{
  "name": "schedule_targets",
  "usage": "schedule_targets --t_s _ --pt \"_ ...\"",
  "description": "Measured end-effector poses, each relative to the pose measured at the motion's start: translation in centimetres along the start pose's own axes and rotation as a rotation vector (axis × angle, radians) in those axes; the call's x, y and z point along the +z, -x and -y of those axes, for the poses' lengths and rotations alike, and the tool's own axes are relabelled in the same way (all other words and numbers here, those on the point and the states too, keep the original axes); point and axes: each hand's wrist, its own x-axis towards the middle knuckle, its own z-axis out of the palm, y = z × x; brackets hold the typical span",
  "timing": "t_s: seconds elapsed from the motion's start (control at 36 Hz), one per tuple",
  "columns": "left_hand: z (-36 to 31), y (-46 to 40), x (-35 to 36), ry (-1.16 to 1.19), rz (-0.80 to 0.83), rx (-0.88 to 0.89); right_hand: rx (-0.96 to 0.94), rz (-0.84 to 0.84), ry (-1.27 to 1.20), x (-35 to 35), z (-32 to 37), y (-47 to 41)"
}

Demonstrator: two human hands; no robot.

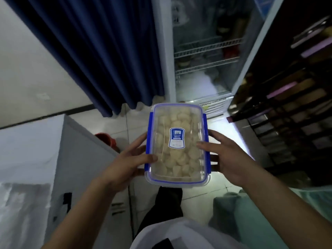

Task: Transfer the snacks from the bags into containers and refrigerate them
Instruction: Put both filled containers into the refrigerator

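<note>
A clear plastic container (179, 159) with a blue-trimmed lid and blue side clips is full of pale round snacks; a blue label sits on its lid. I hold it level in front of me, my left hand (129, 159) gripping its left side and my right hand (228, 157) its right side. Ahead, the refrigerator (203, 51) stands open, its white wire shelves (206, 45) and frosty floor visible. The container is still outside it, above the tiled floor.
A dark blue curtain (100, 51) hangs left of the refrigerator. The open fridge door (287, 105), lined with dark racks, stands at the right. A white cabinet (59, 168) is at the left, a red object (106, 138) behind its corner. A teal surface (251, 212) lies lower right.
</note>
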Motion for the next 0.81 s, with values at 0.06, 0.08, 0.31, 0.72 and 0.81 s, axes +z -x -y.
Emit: schedule_targets --t_s 0.06,0.08,0.31,0.72,0.81 --pt "-2.2 -3.8 -0.7 -0.03 0.065 -0.003 -0.028 -0.102 -0.037 -0.3 1.3 -2.1" --pt "-3.4 -5.6 -1.0 -0.053 0.091 0.002 -0.042 -0.148 -0.052 -0.3 2.1 -3.1" --pt "-13.8 -20.0 -5.1 -0.193 0.292 -0.036 -0.118 -0.384 -0.205 -0.7 7.8 -8.6" --pt "-27.1 -50.6 -7.8 -0.31 -0.399 0.414 -0.161 -0.812 -0.432 -3.3 9.6 -11.1" --pt "-26.7 -51.8 -7.4 -0.306 -0.487 0.493 -0.154 -0.854 -0.457 -4.1 9.2 -10.6"
